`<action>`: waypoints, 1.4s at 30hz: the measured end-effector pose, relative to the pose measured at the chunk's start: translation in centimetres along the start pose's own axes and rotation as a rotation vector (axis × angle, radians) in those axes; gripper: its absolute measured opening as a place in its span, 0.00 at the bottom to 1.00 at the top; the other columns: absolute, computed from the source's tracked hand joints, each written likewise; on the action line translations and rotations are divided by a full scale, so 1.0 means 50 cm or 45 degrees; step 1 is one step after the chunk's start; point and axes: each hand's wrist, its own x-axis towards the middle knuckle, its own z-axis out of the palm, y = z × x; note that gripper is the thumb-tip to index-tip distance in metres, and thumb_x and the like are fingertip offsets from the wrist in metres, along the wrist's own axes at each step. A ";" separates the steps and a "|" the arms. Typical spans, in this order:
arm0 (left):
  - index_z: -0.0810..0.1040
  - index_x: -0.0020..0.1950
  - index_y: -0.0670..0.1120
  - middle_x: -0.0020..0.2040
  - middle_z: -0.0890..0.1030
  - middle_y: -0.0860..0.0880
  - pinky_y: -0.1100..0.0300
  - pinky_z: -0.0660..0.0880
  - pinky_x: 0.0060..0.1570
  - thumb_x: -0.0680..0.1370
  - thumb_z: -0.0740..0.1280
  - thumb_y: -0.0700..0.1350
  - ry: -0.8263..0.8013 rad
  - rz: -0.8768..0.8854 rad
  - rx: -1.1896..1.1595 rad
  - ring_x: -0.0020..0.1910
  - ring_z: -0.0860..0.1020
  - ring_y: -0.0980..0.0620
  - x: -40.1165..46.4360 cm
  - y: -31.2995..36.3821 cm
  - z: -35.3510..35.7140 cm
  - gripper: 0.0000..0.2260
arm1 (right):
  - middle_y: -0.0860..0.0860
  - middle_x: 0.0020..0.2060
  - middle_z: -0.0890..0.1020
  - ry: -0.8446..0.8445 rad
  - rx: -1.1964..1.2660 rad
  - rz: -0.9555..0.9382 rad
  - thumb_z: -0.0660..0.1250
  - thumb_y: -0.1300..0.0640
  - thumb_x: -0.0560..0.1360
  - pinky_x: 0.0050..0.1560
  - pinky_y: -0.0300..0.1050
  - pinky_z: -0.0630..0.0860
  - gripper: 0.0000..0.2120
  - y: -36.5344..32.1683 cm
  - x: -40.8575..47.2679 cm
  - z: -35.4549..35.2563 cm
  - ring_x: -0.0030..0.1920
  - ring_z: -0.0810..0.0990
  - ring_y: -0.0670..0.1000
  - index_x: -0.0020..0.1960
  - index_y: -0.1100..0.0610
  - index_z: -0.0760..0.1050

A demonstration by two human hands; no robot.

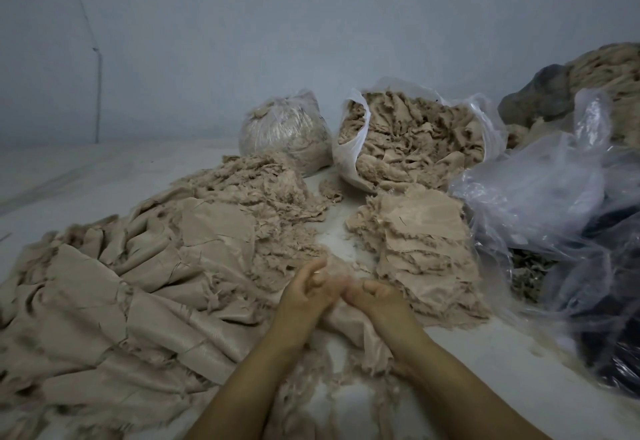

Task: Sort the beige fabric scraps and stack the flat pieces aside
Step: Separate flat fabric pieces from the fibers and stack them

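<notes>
While both hands, the left hand [308,292] and the right hand [375,297], pinch one beige scrap [337,268] between the piles, it looks half sorted; next, smooth it onto the flat stack [420,242].

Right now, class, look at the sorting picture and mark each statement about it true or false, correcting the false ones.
1. Both hands hold one small scrap between them. True.
2. The open white bag is empty. False: it is full of beige scraps.
3. A flat stack lies right of the hands. True.
4. The left hand rests on the tied bag. False: that bag sits far behind, untouched.
</notes>
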 end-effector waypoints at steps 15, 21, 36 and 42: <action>0.71 0.36 0.43 0.22 0.69 0.51 0.67 0.62 0.19 0.82 0.59 0.44 0.593 -0.143 -0.476 0.20 0.66 0.56 0.022 0.006 -0.015 0.15 | 0.50 0.32 0.82 0.041 0.059 -0.159 0.70 0.60 0.74 0.35 0.36 0.74 0.07 -0.008 -0.001 0.000 0.33 0.78 0.46 0.38 0.58 0.79; 0.81 0.53 0.43 0.49 0.84 0.40 0.42 0.77 0.55 0.73 0.66 0.59 -0.069 -0.236 -0.271 0.51 0.82 0.40 -0.004 0.010 0.027 0.21 | 0.53 0.34 0.85 0.246 0.230 -0.268 0.68 0.58 0.75 0.37 0.41 0.78 0.05 -0.003 0.005 0.011 0.35 0.82 0.49 0.41 0.55 0.81; 0.68 0.30 0.47 0.23 0.66 0.54 0.63 0.63 0.27 0.79 0.64 0.45 0.032 0.262 0.598 0.23 0.64 0.57 0.028 0.093 -0.108 0.17 | 0.53 0.43 0.85 0.675 -0.010 -0.367 0.70 0.53 0.75 0.44 0.37 0.77 0.05 -0.168 0.110 -0.111 0.40 0.80 0.48 0.46 0.55 0.82; 0.81 0.45 0.54 0.41 0.81 0.59 0.64 0.73 0.44 0.78 0.62 0.57 -0.285 0.593 1.386 0.42 0.76 0.61 -0.040 0.108 -0.270 0.12 | 0.59 0.58 0.78 0.759 -1.023 -0.358 0.61 0.46 0.79 0.57 0.49 0.73 0.15 -0.152 0.137 -0.193 0.55 0.76 0.58 0.62 0.47 0.78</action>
